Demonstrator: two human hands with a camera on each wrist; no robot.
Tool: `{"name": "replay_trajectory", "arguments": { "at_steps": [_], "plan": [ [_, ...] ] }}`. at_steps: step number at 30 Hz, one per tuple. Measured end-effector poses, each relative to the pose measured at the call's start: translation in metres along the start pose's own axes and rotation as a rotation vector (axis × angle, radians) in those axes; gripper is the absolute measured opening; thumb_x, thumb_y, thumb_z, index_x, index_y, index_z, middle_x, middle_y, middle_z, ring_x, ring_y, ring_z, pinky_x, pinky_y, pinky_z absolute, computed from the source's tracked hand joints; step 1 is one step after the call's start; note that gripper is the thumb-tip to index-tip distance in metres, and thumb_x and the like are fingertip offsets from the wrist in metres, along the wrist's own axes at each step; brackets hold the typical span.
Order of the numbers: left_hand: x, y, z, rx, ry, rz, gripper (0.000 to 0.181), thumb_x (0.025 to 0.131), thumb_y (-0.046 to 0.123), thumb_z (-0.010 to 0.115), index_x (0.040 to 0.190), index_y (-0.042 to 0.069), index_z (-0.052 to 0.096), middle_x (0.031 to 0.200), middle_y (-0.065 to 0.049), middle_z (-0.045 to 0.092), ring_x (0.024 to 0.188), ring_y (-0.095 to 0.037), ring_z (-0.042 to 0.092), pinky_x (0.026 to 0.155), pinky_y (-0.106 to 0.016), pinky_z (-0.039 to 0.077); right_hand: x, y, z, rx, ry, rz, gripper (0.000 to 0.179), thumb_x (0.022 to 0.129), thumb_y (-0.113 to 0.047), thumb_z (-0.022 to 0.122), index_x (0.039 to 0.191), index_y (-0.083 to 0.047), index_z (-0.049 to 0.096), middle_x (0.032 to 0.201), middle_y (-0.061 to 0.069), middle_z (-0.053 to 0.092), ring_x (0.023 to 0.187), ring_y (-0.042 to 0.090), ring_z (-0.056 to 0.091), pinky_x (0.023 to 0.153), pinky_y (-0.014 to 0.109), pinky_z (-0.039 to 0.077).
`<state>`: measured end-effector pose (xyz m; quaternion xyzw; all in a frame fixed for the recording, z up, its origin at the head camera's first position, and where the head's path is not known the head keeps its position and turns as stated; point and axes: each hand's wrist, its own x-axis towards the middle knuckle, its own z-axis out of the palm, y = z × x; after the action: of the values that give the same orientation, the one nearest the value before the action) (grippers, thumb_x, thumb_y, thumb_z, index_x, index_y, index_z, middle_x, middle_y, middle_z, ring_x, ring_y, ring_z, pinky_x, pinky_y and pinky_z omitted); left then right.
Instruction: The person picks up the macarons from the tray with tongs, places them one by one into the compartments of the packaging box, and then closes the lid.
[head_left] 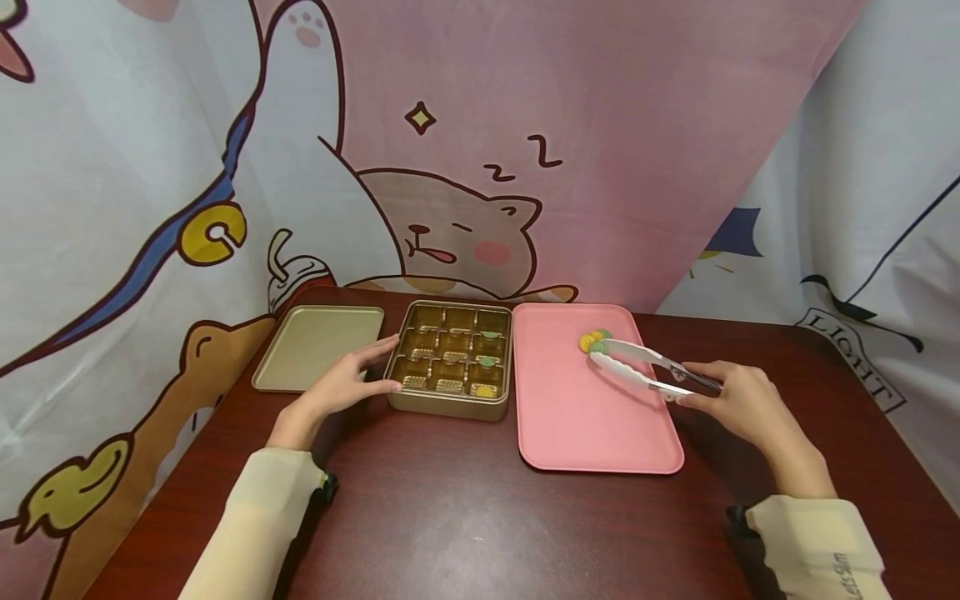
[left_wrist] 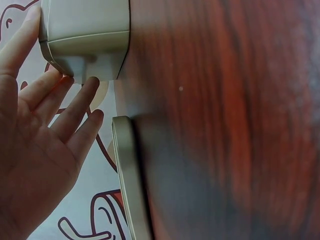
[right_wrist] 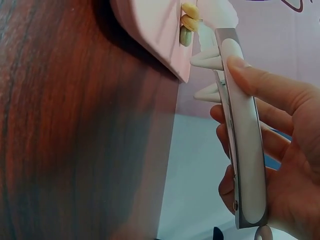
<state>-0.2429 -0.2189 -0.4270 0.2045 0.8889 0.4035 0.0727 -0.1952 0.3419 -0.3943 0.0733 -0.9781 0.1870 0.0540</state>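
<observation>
My left hand [head_left: 341, 383] touches the left side of a gold tin [head_left: 448, 405], thumb near the front corner, fingers fairly straight. The tin's insert has small cups; its right column holds green and yellow cookies [head_left: 486, 391]. My right hand [head_left: 738, 404] grips metal tongs with white tips [head_left: 630, 371] by the handles [right_wrist: 245, 135]. Over the pink tray [head_left: 592, 433], the tongs' parted tips reach a small cluster of yellow and green cookies [head_left: 589, 342]. One tip overlaps the nearest green cookie in the head view; I cannot tell whether it is pinched.
A flat gold lid [head_left: 318, 350] lies left of the tin, below my left forearm's reach. The tin stands close beside the pink tray on the dark wooden table [head_left: 465, 517]. Behind the table hangs a cartoon-printed cloth [head_left: 637, 150].
</observation>
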Motion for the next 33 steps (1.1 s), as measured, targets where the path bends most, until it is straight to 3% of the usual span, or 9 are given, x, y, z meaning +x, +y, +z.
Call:
{"name": "replay_trajectory", "arguments": {
  "at_steps": [33],
  "plan": [
    [0.000,0.000,-0.001,0.018,-0.007,-0.014,0.081,0.089,0.029,0.076,0.156,0.010,0.035,0.165,-0.010,0.029,0.145,-0.038,0.038,0.111,-0.064,0.037,0.020,-0.033,0.001,0.012,0.033,-0.082,0.054,0.079,-0.023,0.084,0.125,0.000,0.068,0.112,0.028,0.070,0.097,0.042,0.064,0.078,0.055,0.050]
  ]
}}
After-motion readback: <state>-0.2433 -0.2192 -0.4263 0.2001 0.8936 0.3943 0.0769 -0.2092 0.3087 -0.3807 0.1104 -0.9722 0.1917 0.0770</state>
